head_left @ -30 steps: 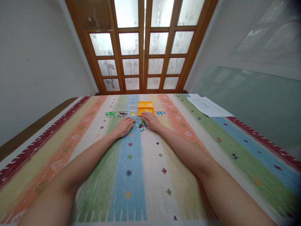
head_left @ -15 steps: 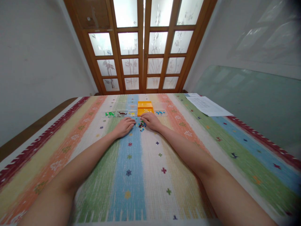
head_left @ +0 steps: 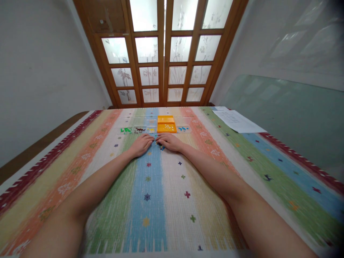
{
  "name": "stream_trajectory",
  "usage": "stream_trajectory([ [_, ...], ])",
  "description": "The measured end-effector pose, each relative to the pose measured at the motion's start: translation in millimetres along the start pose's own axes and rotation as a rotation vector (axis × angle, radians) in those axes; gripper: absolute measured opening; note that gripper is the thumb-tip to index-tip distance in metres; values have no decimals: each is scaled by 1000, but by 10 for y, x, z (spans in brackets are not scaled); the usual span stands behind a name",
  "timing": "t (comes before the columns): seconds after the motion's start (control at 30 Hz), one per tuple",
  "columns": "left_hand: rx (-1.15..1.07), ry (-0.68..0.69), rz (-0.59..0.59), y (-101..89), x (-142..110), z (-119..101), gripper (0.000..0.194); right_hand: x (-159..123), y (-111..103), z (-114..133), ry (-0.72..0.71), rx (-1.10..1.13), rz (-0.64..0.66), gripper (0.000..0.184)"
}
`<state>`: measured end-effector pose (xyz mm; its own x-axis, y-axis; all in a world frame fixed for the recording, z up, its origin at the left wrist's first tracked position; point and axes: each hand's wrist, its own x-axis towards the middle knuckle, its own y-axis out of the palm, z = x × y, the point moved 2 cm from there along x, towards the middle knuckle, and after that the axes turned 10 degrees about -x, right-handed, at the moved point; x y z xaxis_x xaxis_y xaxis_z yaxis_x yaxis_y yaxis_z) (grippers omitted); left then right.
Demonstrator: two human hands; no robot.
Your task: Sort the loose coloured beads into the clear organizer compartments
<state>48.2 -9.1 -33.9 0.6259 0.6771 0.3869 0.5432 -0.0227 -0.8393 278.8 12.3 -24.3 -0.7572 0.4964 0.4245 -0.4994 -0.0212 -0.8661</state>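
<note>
Right hand [head_left: 169, 142] reaches over the mixed pieces [head_left: 161, 147]

In the head view, the mixed pieces lie in a small heap near the middle of the counter [head_left: 178, 218], on the near side of a row of boxes. The right hand lies over the heap with fingers bent, hiding much of it; dark and blue bits show beneath its fingers. Whether it pinches a piece cannot be told. The left hand [head_left: 143, 144] rests on the cloth [head_left: 147, 172] just left of the heap, its fingers together and loosely curved; whether anything sits under its fingertips cannot be told either. The fingertips of the two hands are close together.

Beyond the hands stands an orange box [head_left: 175, 131], its lid [head_left: 165, 119] tipped back on the far side and white pieces [head_left: 168, 127] scattered inside. To its left, clear boxes hold yellow pieces [head_left: 151, 129], then brown pieces [head_left: 140, 130], then green pieces [head_left: 126, 130] farthest left. Blue pieces [head_left: 183, 129] lie in a clear box to its right.

At the far right of the striped cloth lies a printed sheet [head_left: 238, 122]. Wooden doors [head_left: 163, 68] with frosted panes rise behind the far edge.
</note>
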Motion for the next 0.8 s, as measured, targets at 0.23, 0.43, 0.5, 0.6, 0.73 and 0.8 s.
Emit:
stream_trajectory([
  [0.23, 8, 12, 35, 52, -19, 60, 48, 6, 49, -20, -63, 15, -39, 37],
  [0.43, 4, 0, 34, 55, -12, 77, 47, -5, 15, 35, -63, 3, -36, 36],
  [0.5, 11, -8, 27, 45, -8, 74, 47, -10, 7, 51, -72, -1, -34, 36],
  [0.6, 17, -23, 22, 30, -6, 59, 48, -11, 7, 60, -75, -15, -32, 35],
  [0.73, 20, -26, 25, 29, -11, 42, 48, -6, 32, 61, -85, -48, -35, 34],
  [0.8, 21, -23, 24, 34, -14, 44, 48, -3, 50, 60, -78, -74, -47, 34],
])
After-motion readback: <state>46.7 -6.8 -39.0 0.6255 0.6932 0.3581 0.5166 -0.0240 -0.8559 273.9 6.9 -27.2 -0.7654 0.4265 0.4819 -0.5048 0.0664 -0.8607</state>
